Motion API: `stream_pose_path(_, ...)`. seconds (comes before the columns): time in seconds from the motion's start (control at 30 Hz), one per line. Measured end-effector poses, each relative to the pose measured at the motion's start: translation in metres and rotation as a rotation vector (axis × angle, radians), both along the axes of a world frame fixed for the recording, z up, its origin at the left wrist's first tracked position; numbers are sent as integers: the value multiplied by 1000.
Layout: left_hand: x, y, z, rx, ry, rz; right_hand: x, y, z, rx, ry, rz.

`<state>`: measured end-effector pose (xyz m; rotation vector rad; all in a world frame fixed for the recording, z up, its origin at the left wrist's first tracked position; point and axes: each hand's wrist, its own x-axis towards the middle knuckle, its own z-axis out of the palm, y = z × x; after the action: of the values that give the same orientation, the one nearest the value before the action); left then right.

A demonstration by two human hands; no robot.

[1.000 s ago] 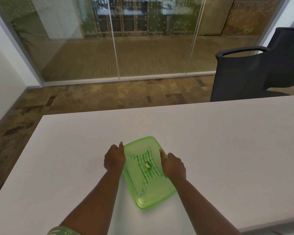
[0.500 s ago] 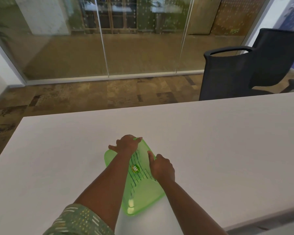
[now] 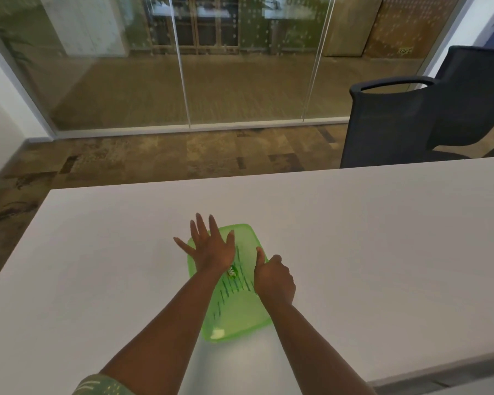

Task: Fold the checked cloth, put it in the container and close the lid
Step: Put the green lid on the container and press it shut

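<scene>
Pressing flat on the green container (image 3: 234, 303), my left hand (image 3: 211, 252) lies palm down with all fingers spread wide over the far left part of its lid (image 3: 241, 238), fingertips reaching past the far rim onto the table (image 3: 382, 238). My right hand (image 3: 274, 277) sits at the container's right edge, fingers curled in and thumb stretched forward along the rim; I cannot tell whether it actually grips the edge. Dark stripes of the checked cloth (image 3: 237, 286) show through the translucent lid between the two hands. The container stands near the table's near edge, angled slightly, with bare white surface wide on both sides and beyond. A black chair (image 3: 411, 124) stands behind the far right edge.
</scene>
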<state>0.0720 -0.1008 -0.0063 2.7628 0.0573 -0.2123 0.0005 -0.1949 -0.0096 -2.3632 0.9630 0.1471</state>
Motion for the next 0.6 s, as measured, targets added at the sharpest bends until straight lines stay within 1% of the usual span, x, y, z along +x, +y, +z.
stream_pose_path(0.07,-16,9,-7,44,-50,6,1,1,0,35,-1,-56)
stream_pose_path(0.13,-32,17,-12,64,-64,3,1,1,0,43,-1,-71)
stream_pose_path(0.2,-44,23,-16,36,-64,1,1,1,0,47,-3,-76)
stream_pose_path(0.3,-56,26,-11,-61,-106,30,2,1,-1,51,1,-80)
stream_pose_path(0.4,-59,25,-10,-50,-159,0,1,0,-2,55,0,-90)
stream_pose_path(0.47,-61,26,-7,-130,-171,47,1,-2,-3,86,-24,-92)
stream_pose_path(0.57,-60,29,-8,-303,-123,130,-2,-8,-3,225,-104,-90)
stream_pose_path(0.6,-60,29,-8,-352,-132,141,-4,-11,-3,274,-132,-96)
